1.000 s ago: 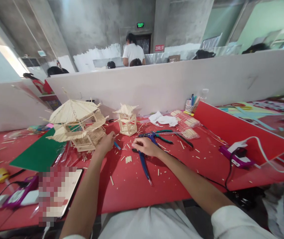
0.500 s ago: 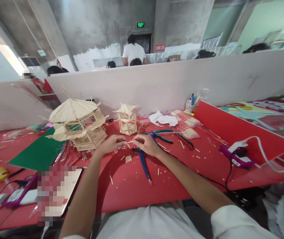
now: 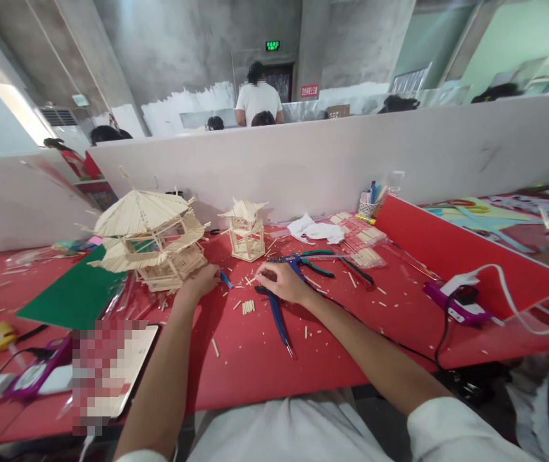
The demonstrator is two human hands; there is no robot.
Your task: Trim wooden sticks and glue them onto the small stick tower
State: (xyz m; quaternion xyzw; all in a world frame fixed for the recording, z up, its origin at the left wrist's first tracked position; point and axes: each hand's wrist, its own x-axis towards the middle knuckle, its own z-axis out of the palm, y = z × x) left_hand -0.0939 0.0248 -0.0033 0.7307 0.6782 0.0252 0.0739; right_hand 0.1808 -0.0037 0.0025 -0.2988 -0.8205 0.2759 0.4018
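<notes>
- Short wooden stick [image 3: 253,280] is sitting low over the red bench [image 3: 255,366], just in front of the small stick pavilion [image 3: 246,236] and between the two hands.
- Right hand [image 3: 281,282] is pinching it, thumb and forefinger together on one end as far as the view is showing; the wrist is resting on the bench.
- Left hand [image 3: 201,282] is sitting against the base of the large stick pagoda [image 3: 151,240] with its fingers curled. A blue tool [image 3: 226,280] is poking out at the fingertips, but I cannot tell whether it is being gripped or is only lying there.
- Blue-handled cutter [image 3: 278,317] is lying under the right wrist, green-handled pliers [image 3: 320,260] just behind that hand, and a bundle of cut sticks [image 3: 248,307] near the stick.
- Judging by how thin the stick is looking, a light pinch close to its end, with the wrist braced on the bench, seems safest, since a hard squeeze is risking a snap.
- The pagoda's overhanging roof is looking fragile, so the left hand is better off pressing on the base only.
</notes>
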